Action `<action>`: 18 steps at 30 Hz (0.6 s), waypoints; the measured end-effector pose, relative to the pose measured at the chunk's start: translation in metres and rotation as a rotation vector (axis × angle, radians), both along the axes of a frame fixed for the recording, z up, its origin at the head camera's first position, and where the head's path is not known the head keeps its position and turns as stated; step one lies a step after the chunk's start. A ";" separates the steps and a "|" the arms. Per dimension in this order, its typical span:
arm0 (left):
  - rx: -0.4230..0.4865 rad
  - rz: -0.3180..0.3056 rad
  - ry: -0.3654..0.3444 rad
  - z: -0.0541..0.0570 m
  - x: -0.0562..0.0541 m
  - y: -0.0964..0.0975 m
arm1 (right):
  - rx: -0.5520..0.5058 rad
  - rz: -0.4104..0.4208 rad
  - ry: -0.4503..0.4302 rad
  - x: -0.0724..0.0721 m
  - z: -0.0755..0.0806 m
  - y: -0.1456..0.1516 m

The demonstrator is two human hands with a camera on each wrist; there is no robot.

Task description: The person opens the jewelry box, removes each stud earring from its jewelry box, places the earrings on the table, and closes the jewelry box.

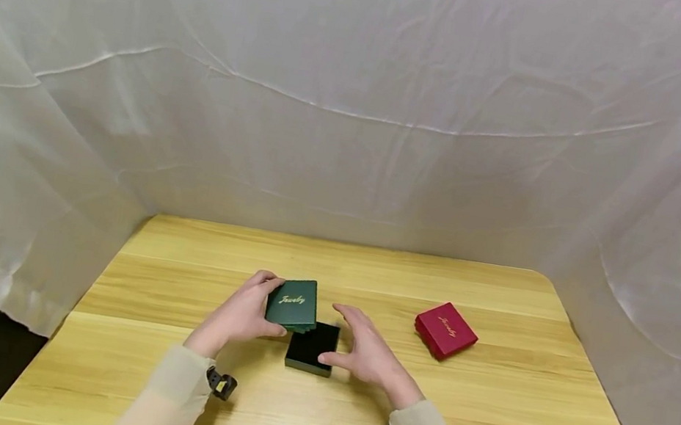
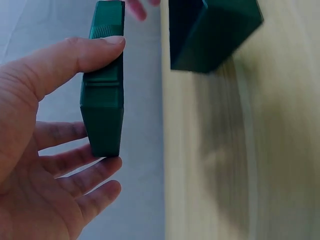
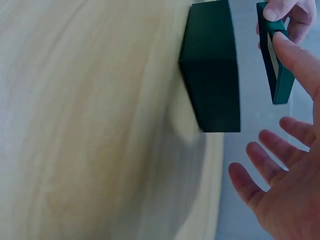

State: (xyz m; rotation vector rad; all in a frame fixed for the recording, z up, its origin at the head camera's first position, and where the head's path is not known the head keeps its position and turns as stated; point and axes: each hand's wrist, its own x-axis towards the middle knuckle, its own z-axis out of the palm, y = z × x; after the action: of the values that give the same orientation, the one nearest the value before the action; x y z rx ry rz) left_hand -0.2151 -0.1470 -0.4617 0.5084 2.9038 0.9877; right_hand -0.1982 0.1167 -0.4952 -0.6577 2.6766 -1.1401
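Observation:
My left hand [image 1: 239,312] pinches a dark green jewelry box lid [image 1: 293,302] by its edges, the thumb on the near side. Gold lettering reading "Jewelry" marks its top. In the left wrist view the lid [image 2: 103,95] appears edge-on, gripped between thumb and fingers. Below and slightly right of it, the green box base [image 1: 309,356] sits on the table, its black inside facing up. Beside the base is my right hand [image 1: 364,348], holding nothing, thumb and fingers spread. Its thumb overlaps the base's right side in the head view; whether they touch I cannot tell.
A red jewelry box [image 1: 446,330], lid on and turned at an angle, lies to the right on the wooden table [image 1: 521,419]. Pale grey cloth [image 1: 386,175] hangs behind the table and along both sides.

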 end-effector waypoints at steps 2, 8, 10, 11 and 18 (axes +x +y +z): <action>0.004 -0.019 0.021 0.003 0.003 0.004 | -0.007 0.001 0.027 0.000 0.003 -0.001; 0.020 -0.082 0.068 0.010 0.012 0.013 | -0.041 -0.003 0.050 0.003 0.013 -0.004; 0.020 -0.103 0.077 0.012 0.014 0.016 | -0.043 0.000 0.059 0.004 0.016 -0.005; 0.022 -0.112 0.078 0.013 0.015 0.017 | -0.047 0.006 0.063 0.004 0.017 -0.006; -0.006 -0.165 0.079 0.016 0.020 0.022 | -0.032 0.049 0.077 0.006 0.027 -0.007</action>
State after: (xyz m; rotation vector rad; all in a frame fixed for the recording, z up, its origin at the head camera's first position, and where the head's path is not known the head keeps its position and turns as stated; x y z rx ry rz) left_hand -0.1947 -0.1255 -0.4455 0.7892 2.8731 0.9574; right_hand -0.1926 0.1094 -0.4679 -0.7831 2.6943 -1.1713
